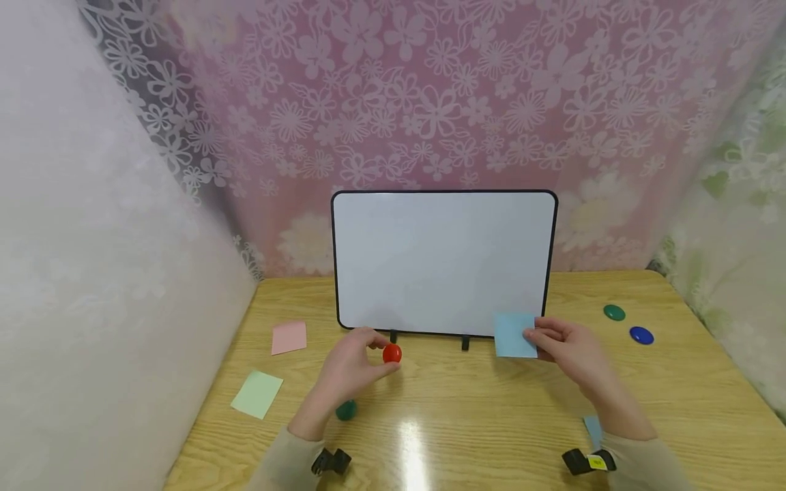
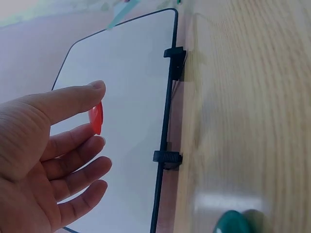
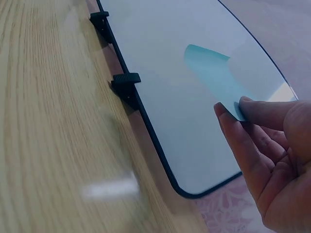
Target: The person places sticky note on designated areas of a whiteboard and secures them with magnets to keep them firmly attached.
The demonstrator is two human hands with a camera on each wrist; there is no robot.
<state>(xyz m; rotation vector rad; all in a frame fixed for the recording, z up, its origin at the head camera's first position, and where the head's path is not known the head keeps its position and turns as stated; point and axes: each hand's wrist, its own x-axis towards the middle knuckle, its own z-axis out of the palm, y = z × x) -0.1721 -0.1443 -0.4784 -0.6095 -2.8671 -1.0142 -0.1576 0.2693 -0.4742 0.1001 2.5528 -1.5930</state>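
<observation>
Between thumb and index finger, my left hand (image 1: 355,366) pinches a round red magnet (image 1: 392,353) in front of the board's lower left part. The left wrist view shows the red magnet (image 2: 96,118) edge-on, the other fingers loosely spread. My right hand (image 1: 571,351) pinches the right edge of a light blue sticky note (image 1: 514,335) near the board's lower right corner. In the right wrist view the note (image 3: 209,73) curves away from the fingertips. A white board (image 1: 442,262) with a black frame stands upright behind both hands, its surface bare.
Left on the wooden table (image 1: 454,423) lie a pink note (image 1: 289,338) and a green note (image 1: 257,394). A green magnet (image 1: 346,410) is beside my left wrist. Farther right lie green (image 1: 614,312) and blue (image 1: 641,335) magnets. Another blue note (image 1: 592,432) is partly under my right forearm.
</observation>
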